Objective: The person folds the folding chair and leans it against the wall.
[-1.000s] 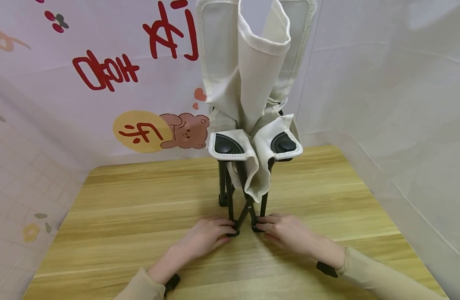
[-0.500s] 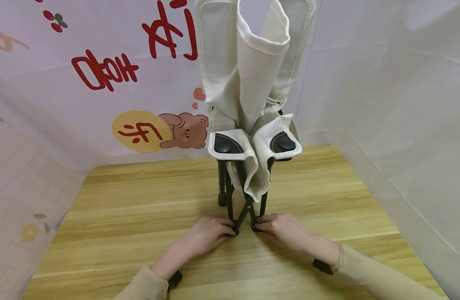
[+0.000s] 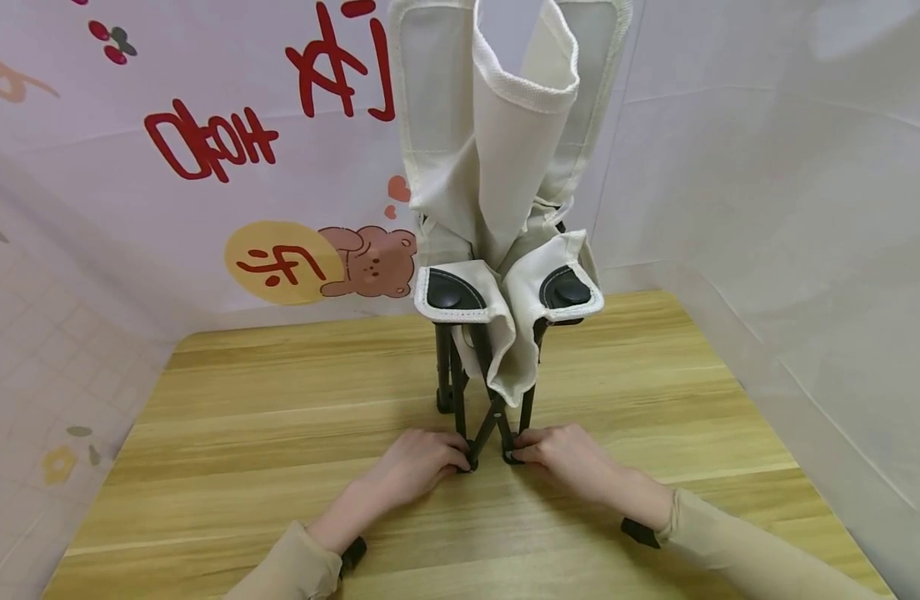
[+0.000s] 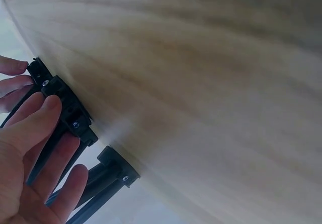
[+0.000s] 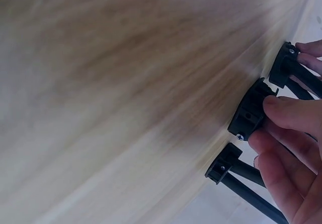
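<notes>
A small folding camp chair [image 3: 531, 158] with off-white fabric and crossed black legs stands upright on the table, partly folded so its seat sags in a crease. At its front left leg, my left hand [image 3: 417, 462] pinches the black plastic foot [image 4: 70, 105] between thumb and fingers. My right hand [image 3: 568, 460] grips the front right foot [image 5: 250, 110] likewise, thumb on its near face. The two front feet stand close together. Behind them, a back foot [image 4: 119, 166] shows in the left wrist view and another back foot [image 5: 224, 164] in the right wrist view.
The wood-grain table [image 3: 280, 400] carries the chair and both forearms. A white printed backdrop [image 3: 205, 233] with red characters and a bear rises behind, close to the chair. A plain white side sheet [image 3: 790, 250] borders the right edge.
Both forearms have shifted slightly inward, and the fingers have settled more closely on the front feet. The chair has hardly moved.
</notes>
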`<state>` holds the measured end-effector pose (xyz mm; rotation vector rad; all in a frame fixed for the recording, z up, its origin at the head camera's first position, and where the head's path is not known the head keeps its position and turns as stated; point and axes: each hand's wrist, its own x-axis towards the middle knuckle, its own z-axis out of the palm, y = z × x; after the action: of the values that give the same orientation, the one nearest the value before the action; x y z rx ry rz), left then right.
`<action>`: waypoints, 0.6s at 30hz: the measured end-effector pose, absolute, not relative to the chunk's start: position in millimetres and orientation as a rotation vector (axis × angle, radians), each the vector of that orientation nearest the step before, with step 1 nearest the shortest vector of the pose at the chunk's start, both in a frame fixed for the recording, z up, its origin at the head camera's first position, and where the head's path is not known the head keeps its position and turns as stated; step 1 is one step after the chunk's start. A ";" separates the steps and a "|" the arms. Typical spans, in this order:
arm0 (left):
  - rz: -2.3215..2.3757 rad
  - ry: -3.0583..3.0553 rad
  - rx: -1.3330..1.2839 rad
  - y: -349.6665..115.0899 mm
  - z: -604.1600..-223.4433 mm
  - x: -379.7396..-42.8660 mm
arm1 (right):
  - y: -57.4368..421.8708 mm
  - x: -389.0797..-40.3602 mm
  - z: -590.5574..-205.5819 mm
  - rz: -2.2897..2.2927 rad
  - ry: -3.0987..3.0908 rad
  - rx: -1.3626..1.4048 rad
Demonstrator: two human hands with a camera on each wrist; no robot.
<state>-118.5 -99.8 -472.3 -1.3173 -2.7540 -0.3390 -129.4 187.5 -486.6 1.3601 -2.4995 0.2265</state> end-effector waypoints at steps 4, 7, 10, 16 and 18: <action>-0.322 -2.750 -1.324 -99.1 -471.6 -118.9 | 186.7 -128.5 -484.6 0.224 -2.497 1.368; -0.309 -2.750 -1.322 -98.9 -471.6 -119.3 | 186.0 -128.5 -484.5 0.230 -2.500 1.365; -0.302 -2.751 -1.316 -98.8 -472.4 -120.6 | 185.4 -129.5 -485.0 0.254 -2.506 1.352; -0.319 -2.761 -1.292 -98.5 -472.9 -125.6 | 183.0 -134.3 -485.7 0.279 -2.522 1.330; -0.321 -2.765 -1.289 -98.7 -473.2 -127.4 | 182.4 -136.0 -485.5 0.271 -2.522 1.327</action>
<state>-127.4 -98.7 -473.2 -1.2895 -2.7645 -0.3211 -136.0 182.4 -485.5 1.3272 -2.5215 0.2714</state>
